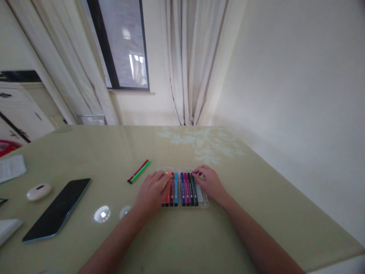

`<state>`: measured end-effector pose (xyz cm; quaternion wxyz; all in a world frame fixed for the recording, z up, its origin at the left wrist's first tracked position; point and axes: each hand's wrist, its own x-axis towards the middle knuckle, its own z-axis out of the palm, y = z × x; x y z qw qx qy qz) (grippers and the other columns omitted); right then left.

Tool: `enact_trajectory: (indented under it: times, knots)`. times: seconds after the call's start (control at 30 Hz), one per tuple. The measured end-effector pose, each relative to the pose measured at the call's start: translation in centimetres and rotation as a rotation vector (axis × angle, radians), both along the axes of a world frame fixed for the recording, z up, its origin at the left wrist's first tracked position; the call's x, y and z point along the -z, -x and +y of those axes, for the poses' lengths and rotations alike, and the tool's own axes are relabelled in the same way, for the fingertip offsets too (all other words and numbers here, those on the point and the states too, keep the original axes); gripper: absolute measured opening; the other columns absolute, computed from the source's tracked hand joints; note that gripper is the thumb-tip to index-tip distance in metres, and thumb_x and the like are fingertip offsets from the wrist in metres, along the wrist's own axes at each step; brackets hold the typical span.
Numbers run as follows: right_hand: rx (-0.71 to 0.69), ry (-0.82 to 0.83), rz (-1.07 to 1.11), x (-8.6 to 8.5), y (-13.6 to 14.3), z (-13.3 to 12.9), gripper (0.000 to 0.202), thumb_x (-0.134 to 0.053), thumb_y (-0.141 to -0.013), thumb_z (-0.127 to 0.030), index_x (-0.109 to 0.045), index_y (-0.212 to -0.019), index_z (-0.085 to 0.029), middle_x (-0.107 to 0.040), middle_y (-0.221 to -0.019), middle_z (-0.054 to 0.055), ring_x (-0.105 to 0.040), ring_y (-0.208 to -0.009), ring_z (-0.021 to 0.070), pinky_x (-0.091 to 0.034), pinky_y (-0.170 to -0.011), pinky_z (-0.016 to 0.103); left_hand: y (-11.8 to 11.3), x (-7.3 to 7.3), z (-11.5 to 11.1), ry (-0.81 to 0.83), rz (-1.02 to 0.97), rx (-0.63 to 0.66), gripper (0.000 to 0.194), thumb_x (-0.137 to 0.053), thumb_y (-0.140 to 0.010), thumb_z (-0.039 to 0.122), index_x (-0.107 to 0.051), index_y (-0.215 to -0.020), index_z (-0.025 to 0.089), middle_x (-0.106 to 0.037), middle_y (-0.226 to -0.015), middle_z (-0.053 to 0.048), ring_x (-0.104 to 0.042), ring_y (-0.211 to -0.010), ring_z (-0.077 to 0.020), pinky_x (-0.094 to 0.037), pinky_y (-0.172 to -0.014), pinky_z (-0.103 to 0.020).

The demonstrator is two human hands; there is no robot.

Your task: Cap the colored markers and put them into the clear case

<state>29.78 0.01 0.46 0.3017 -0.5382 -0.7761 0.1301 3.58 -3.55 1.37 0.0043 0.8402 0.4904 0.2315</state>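
Note:
A clear plastic case [205, 204] lies on the table with several coloured markers side by side in two groups. My left hand [154, 189] rests over the left group, its fingertips by the orange and dark red markers; whether it grips one is hidden. At the right group, my right hand [208, 180] has thumb and fingers curled together near the top of the dark green marker [194, 192]; what lies between them is too small to tell. A red marker [138, 170] and a green marker [140, 172] lie together outside the case, beyond my left hand.
To the left on the table [94, 152] are a black tablet [58, 209], a white oval object [39, 191], a white cloth or paper [11, 168] and a white object at the edge [8, 229]. A wall [299, 114] borders the table's right side.

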Motion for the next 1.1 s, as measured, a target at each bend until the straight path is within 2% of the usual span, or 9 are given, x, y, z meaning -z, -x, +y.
enact_trajectory:
  times: [0.13, 0.23, 0.37, 0.53, 0.67, 0.77, 0.83, 0.93, 1.1]
  knots:
    - [-0.004, 0.003, 0.012, -0.1, 0.0, 0.0, 0.014, -0.062, -0.096, -0.022, -0.075, -0.093, -0.019, -0.07, -0.091, 0.007, -0.064, -0.088, 0.0207, -0.049, -0.082, 0.034, 4.2, -0.3, 2.1, -0.018, 0.183, -0.477, 0.031, -0.042, -0.101, 0.024, -0.067, -0.117, 0.017, -0.068, -0.114, -0.014, -0.063, -0.107, -0.0325, -0.05, -0.09, -0.046]
    - [-0.009, -0.008, 0.004, -0.2, 0.2, -0.1, 0.014, -0.062, -0.096, -0.021, -0.075, -0.093, -0.018, -0.07, -0.091, 0.007, -0.064, -0.088, 0.0208, -0.049, -0.083, 0.034, 5.5, -0.4, 2.4, 0.056, 0.282, -0.592, 0.029, -0.043, -0.1, 0.029, -0.066, -0.112, 0.017, -0.067, -0.11, -0.014, -0.063, -0.107, -0.0329, -0.05, -0.086, -0.044]
    - [-0.012, -0.023, 0.007, -0.1, 0.3, -0.1, 0.014, -0.062, -0.096, -0.021, -0.075, -0.093, -0.018, -0.07, -0.091, 0.007, -0.064, -0.088, 0.0206, -0.049, -0.083, 0.034, 5.3, -0.4, 2.3, 0.126, 0.295, -0.603, 0.029, -0.043, -0.101, 0.034, -0.066, -0.105, 0.017, -0.068, -0.109, -0.013, -0.065, -0.106, -0.0307, -0.05, -0.087, -0.041]
    - [-0.019, -0.047, 0.04, -0.4, 0.4, -0.2, 0.016, -0.06, -0.097, -0.023, -0.075, -0.091, -0.018, -0.07, -0.091, 0.008, -0.065, -0.088, 0.0212, -0.049, -0.082, 0.034, 4.7, 0.0, 2.5, 0.129, 0.276, -0.559, 0.029, -0.041, -0.103, 0.033, -0.065, -0.102, 0.016, -0.07, -0.108, -0.014, -0.065, -0.107, -0.0324, -0.051, -0.088, -0.043]
    - [-0.047, -0.032, 0.194, -1.0, 1.0, -0.9, 0.023, -0.059, -0.1, -0.036, -0.075, -0.099, -0.019, -0.072, -0.093, 0.007, -0.065, -0.085, 0.0202, -0.05, -0.081, 0.034, 2.6, 0.3, 1.8, 0.043, 0.002, -0.394, 0.025, -0.04, -0.106, 0.035, -0.06, -0.101, 0.02, -0.073, -0.098, -0.009, -0.069, -0.095, -0.0262, -0.051, -0.085, -0.038]
    - [-0.108, 0.076, 0.397, -1.2, 1.7, -1.4, 0.03, -0.062, -0.098, -0.044, -0.073, -0.113, -0.021, -0.074, -0.093, 0.005, -0.065, -0.08, 0.0183, -0.051, -0.076, 0.031, 0.2, 0.6, 0.3, -0.067, -0.189, -0.151, 0.021, -0.044, -0.106, 0.037, -0.059, -0.101, 0.022, -0.073, -0.094, -0.005, -0.069, -0.089, -0.0233, -0.051, -0.079, -0.035]
    - [-0.163, 0.16, 0.526, -1.1, 2.1, -1.6, 0.031, -0.064, -0.096, -0.047, -0.074, -0.109, -0.021, -0.074, -0.091, 0.004, -0.065, -0.08, 0.0182, -0.051, -0.075, 0.031, -1.1, 0.8, -0.7, -0.171, -0.252, -0.025, 0.02, -0.049, -0.105, 0.039, -0.059, -0.101, 0.022, -0.072, -0.094, -0.005, -0.067, -0.087, -0.0223, -0.051, -0.078, -0.034]
    - [-0.219, 0.278, 0.717, -1.0, 2.5, -1.7, 0.034, -0.071, -0.09, -0.051, -0.075, -0.101, -0.02, -0.073, -0.086, 0.003, -0.067, -0.081, 0.0186, -0.053, -0.077, 0.031, -2.1, 1.1, -1.6, -0.233, -0.292, 0.055, 0.018, -0.054, -0.103, 0.037, -0.059, -0.097, 0.022, -0.068, -0.087, -0.003, -0.064, -0.08, -0.0204, -0.049, -0.073, -0.031]
    - [-0.175, 0.368, 0.916, -1.2, 2.9, -1.7, 0.035, -0.078, -0.083, -0.049, -0.076, -0.103, -0.021, -0.074, -0.09, 0.004, -0.069, -0.084, 0.0184, -0.055, -0.08, 0.032, -2.3, 1.2, -1.7, -0.163, -0.312, 0.126, 0.013, -0.055, -0.103, 0.033, -0.061, -0.101, 0.021, -0.069, -0.089, -0.003, -0.065, -0.082, -0.0194, -0.051, -0.076, -0.031]
